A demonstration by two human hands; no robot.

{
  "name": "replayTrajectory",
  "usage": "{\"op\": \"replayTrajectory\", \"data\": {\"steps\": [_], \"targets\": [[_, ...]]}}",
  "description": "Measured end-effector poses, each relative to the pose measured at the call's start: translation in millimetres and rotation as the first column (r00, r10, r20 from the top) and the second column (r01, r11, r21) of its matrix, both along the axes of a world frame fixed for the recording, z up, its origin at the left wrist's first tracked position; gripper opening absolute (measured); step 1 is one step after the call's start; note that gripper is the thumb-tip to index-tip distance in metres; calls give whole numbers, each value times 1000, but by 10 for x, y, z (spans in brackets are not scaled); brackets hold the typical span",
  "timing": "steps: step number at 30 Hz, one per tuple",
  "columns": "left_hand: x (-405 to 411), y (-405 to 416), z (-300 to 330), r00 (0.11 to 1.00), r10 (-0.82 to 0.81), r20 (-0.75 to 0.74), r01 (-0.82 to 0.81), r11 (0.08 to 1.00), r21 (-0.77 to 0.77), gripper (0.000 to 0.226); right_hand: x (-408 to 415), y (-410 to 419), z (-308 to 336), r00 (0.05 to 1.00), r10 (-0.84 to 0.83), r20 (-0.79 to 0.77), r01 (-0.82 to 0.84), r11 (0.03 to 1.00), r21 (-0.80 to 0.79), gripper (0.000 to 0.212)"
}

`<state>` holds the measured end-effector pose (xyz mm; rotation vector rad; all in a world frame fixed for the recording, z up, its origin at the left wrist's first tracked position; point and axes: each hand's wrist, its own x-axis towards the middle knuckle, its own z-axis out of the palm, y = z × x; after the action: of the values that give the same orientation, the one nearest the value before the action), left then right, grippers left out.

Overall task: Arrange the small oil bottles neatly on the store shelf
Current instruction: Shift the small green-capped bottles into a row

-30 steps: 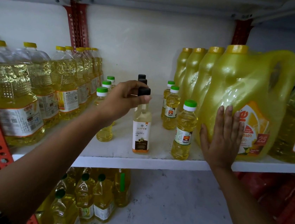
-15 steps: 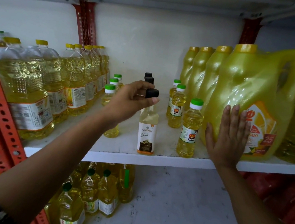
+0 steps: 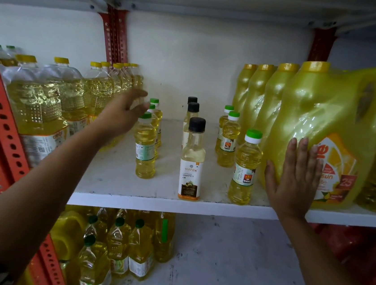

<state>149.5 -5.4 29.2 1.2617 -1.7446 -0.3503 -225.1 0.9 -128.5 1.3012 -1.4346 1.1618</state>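
White shelf board (image 3: 117, 181) carries three short rows of small oil bottles: green-capped (image 3: 145, 147), black-capped coconut oil (image 3: 191, 164), green-capped (image 3: 244, 170). Left hand (image 3: 121, 116) hovers open and empty beside the left row; right hand (image 3: 295, 180) lies flat against a yellow jug (image 3: 326, 116).

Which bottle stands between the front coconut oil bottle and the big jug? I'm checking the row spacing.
In the head view, one green-capped castor oil bottle stands between the coconut oil bottle and the jug, close beside the jug.
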Motion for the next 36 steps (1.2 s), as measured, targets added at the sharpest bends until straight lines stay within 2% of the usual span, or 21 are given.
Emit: {"op": "replayTrajectory", "data": {"steps": [2, 5, 10, 12, 15, 19, 22, 24, 27, 36], "targets": [[18, -47, -68, 995, -97, -19, 98, 989, 107, 36, 1, 0, 0, 1000, 3, -2, -3, 1000, 1, 68], [0, -92, -160, 995, -93, -21, 94, 993, 68, 32, 6, 1, -1, 1000, 7, 3, -7, 1000, 4, 68], [-8, -172, -220, 978, 25, -205, -16, 999, 46, 39, 3, 4, 0, 1000, 7, -1, -7, 1000, 1, 69], [-9, -194, -234, 969, -18, -246, 38, 996, 77, 44, 2, -3, -3, 1000, 8, -4, -8, 1000, -4, 69], [-21, -210, -255, 956, -111, -270, 136, 988, 78, 40, -4, -12, -7, 1000, 4, -12, -5, 1000, -10, 70], [-30, -232, -260, 941, -59, -334, 75, 997, 36, 43, -16, -19, -17, 1000, 5, -10, -5, 1000, -11, 69], [-43, -247, -277, 941, -12, -339, 18, 1000, 15, 47, -20, -25, -26, 1000, 7, -10, -7, 1000, -13, 69], [-59, -244, -292, 938, -44, -345, 57, 998, 27, 48, -22, -29, -24, 1000, 10, -11, -10, 1000, -13, 69], [-87, -232, -303, 935, -120, -334, 142, 989, 41, 39, -22, -31, -18, 1000, 12, -4, -12, 1000, -9, 69], [-26, 21, -299, 921, -155, -357, 148, 988, -48, 29, -10, -28, -15, 1000, 12, 5, -12, 1000, -2, 70]]}}
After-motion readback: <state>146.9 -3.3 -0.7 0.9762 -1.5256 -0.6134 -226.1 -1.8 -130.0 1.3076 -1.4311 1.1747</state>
